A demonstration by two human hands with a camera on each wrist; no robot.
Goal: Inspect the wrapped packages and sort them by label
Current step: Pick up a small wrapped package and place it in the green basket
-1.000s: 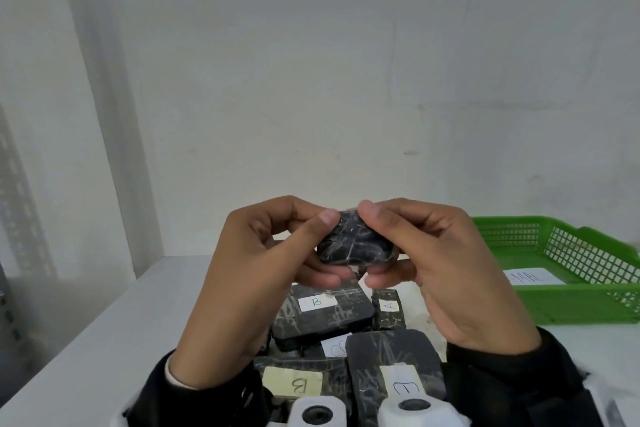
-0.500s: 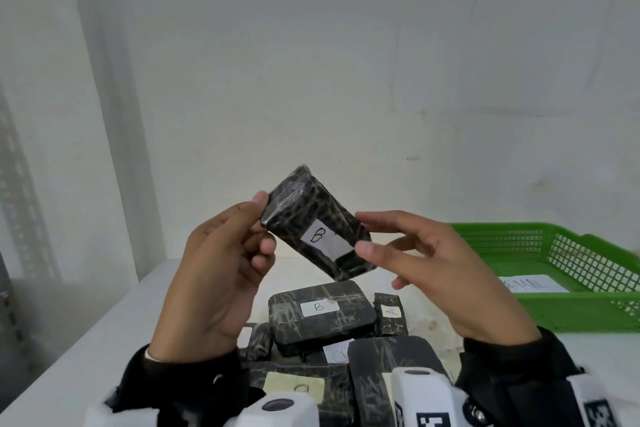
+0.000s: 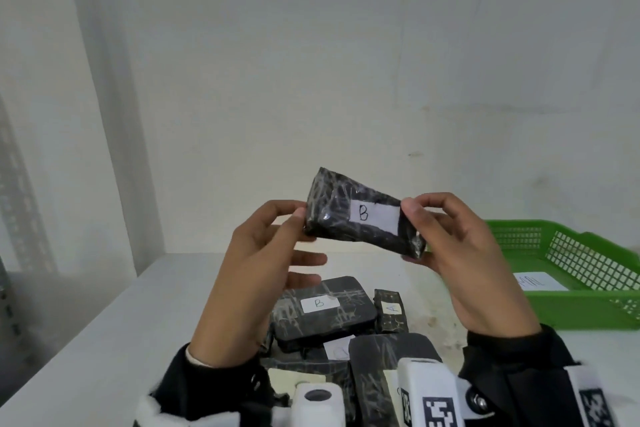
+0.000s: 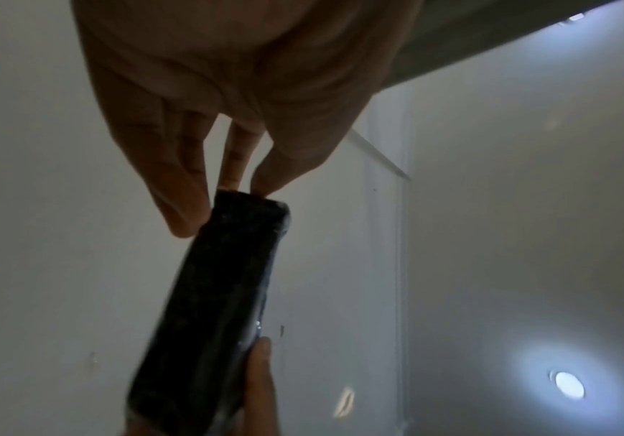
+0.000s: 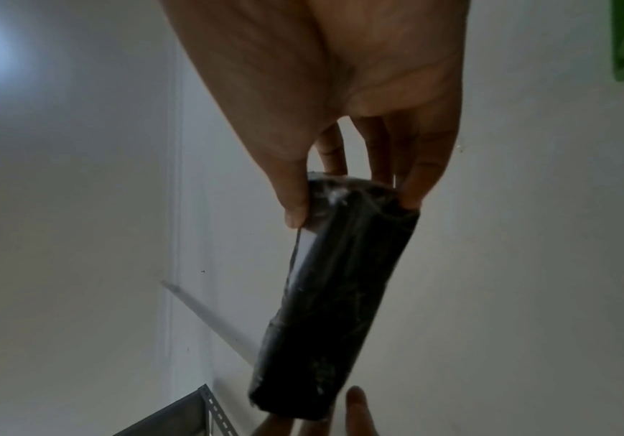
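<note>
Both hands pinch one black package [image 3: 360,215] by its ends, left hand [image 3: 256,274] and right hand [image 3: 460,253], held up w/ label B facing. Inspected, not sorted yet. Pile of packages [image 3: 325,312] waits on worktop [image 3: 104,340]; green tray [image 3: 571,274] looks nearly empty.

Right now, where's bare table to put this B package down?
Bare table lies left of the pile, toward the wall, and in a narrower strip between the pile and the green basket. Under both hands it is crowded with packages.
</note>
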